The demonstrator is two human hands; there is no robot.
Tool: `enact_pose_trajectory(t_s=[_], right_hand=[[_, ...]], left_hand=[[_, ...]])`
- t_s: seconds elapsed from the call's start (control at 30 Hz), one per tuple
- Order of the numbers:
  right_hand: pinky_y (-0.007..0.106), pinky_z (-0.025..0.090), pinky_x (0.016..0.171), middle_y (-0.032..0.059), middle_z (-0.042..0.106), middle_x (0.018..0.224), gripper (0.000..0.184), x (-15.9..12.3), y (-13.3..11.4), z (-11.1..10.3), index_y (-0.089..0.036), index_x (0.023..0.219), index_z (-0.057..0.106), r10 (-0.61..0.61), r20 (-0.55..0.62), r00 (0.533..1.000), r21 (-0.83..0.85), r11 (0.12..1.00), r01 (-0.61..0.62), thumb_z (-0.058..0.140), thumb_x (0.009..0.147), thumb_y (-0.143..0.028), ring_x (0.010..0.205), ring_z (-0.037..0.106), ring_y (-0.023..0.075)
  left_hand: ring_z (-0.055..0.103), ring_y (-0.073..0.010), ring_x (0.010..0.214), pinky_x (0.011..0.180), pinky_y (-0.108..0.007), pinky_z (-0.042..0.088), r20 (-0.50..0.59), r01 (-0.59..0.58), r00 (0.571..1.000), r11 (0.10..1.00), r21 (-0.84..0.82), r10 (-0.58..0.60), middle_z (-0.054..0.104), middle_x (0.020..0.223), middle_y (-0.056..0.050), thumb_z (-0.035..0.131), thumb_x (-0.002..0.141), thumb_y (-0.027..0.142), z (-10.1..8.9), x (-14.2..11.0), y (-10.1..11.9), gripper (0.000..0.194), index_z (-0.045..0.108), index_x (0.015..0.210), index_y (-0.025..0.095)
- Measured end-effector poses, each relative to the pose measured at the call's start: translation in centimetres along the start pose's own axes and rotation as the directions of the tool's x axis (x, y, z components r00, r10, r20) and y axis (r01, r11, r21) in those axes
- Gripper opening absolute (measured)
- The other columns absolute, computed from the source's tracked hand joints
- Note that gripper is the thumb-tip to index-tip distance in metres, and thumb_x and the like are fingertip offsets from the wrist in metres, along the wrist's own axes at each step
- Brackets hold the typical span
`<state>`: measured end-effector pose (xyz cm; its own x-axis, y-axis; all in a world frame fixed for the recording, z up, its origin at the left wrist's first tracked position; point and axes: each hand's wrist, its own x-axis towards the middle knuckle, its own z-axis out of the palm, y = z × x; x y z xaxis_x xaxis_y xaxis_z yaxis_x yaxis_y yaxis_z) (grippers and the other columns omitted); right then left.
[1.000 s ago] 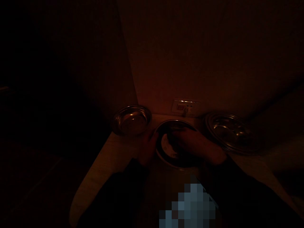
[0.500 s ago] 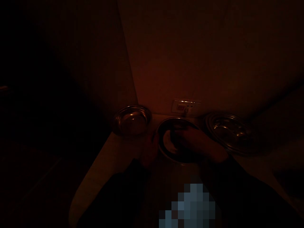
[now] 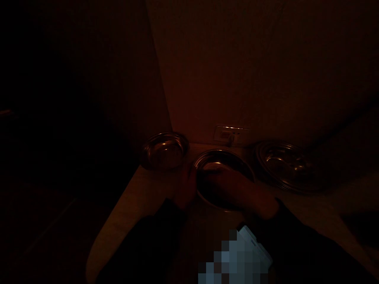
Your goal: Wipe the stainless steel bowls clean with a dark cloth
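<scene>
The scene is very dark. A round steel bowl (image 3: 233, 159) stands on a pale counter (image 3: 142, 197) in front of me. My left hand (image 3: 186, 187) grips the bowl's left rim. My right hand (image 3: 237, 189) reaches down inside the bowl with its fingers curled. What those fingers hold, if anything, is lost in the dark. Both arms wear dark sleeves.
A shallow steel dish (image 3: 164, 150) sits at the back left of the counter. A steel plate with compartments (image 3: 284, 163) lies at the right. A wall socket (image 3: 229, 135) is set in the wall behind the bowl. The counter's edge drops off at the left.
My right hand has slid leftward and lower inside the bowl, covering the pale patch that showed there before. The bowl's tilt has shifted slightly. The left hand stays on the rim.
</scene>
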<state>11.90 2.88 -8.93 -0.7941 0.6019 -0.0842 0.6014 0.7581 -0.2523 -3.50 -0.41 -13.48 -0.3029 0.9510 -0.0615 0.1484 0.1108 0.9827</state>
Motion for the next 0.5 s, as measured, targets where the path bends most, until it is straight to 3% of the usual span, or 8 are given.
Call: enact_pose_trajectory(t_s=[0.1,0.2,0.37,0.5], right_hand=[[0.036,0.050,0.078,0.0138,0.061,0.122,0.037,-0.1,1.4,-0.5,-0.022,0.125,0.058,0.194,0.045,0.980,-0.106,0.976,-0.188,0.045,0.090,-0.022,0.099,0.064,0.0261],[0.036,0.051,0.076,0.0132,0.064,0.117,0.036,-0.1,2.6,-0.8,-0.024,0.123,0.058,0.257,0.043,0.965,-0.164,0.955,-0.247,0.043,0.091,-0.025,0.098,0.064,0.0270],[0.036,0.050,0.074,0.0120,0.066,0.111,0.032,-0.3,2.3,-0.8,-0.024,0.117,0.062,0.194,0.055,0.979,-0.178,0.967,-0.182,0.044,0.090,-0.024,0.094,0.065,0.0262],[0.033,0.048,0.083,0.0067,0.064,0.118,0.031,-0.4,0.6,-0.7,-0.027,0.113,0.065,0.008,0.074,0.997,-0.039,0.999,-0.005,0.047,0.089,-0.023,0.101,0.062,0.0222]], left_hand=[[0.056,-0.0224,0.113,0.103,-0.037,0.037,-0.004,-0.034,0.999,0.999,-0.025,0.034,0.064,0.120,-0.009,0.043,0.089,0.030,0.0,0.0,0.1,0.033,0.062,0.112,0.017],[0.058,-0.0226,0.111,0.101,-0.038,0.040,0.004,-0.017,1.000,1.000,-0.014,0.017,0.065,0.119,-0.010,0.042,0.090,0.029,0.1,-0.1,0.2,0.032,0.062,0.111,0.016],[0.057,-0.0216,0.112,0.102,-0.037,0.039,-0.010,-0.019,1.000,1.000,-0.008,0.019,0.064,0.120,-0.009,0.040,0.091,0.028,0.2,-0.1,0.3,0.033,0.061,0.112,0.016],[0.057,-0.0231,0.113,0.103,-0.039,0.038,-0.019,-0.010,1.000,1.000,0.018,0.010,0.063,0.121,-0.010,0.041,0.090,0.030,0.2,0.0,-0.2,0.034,0.061,0.114,0.016]])
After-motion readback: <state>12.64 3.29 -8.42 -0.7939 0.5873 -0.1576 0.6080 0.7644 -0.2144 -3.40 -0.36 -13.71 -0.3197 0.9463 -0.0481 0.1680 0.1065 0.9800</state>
